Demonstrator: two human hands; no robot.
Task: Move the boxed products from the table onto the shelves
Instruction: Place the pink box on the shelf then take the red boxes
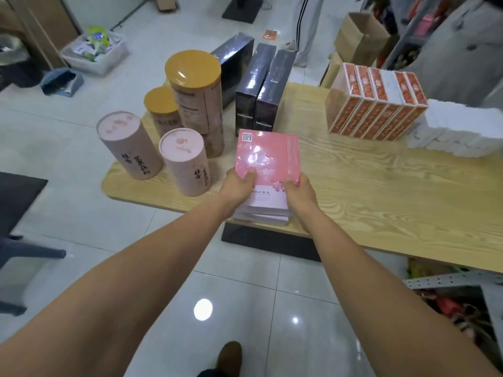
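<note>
**Asker:** So, where is the pink box, and who has it?

**Describer:** The pink box (pixel 268 156) sits at the near edge of the wooden table (pixel 381 202). Its far end is tipped upward over a short stack of matching boxes (pixel 261 216). The person's left hand (pixel 239 183) grips its near left corner with the thumb on top. The right hand (pixel 299 190) curls round the near right corner. Whether they hold one box or several together cannot be told.

**Asker:** Which step is this, and what comes next?

**Describer:** It looks like the lift-off from the stack. The next move likely calls for raising the box clear, then turning toward the shelves. A perforated shelf rail (pixel 449 280) shows low on the right, below the table.

**Asker:** Is there room to move?

**Describer:** Two pink tubes (pixel 187 161) stand just to the left, and black boxes (pixel 255 104) stand upright close behind. A row of orange boxes (pixel 378 104) is well apart on the right, with bare tabletop between. Pulling back over the tiled floor (pixel 245 295) seems the freest path.
</note>
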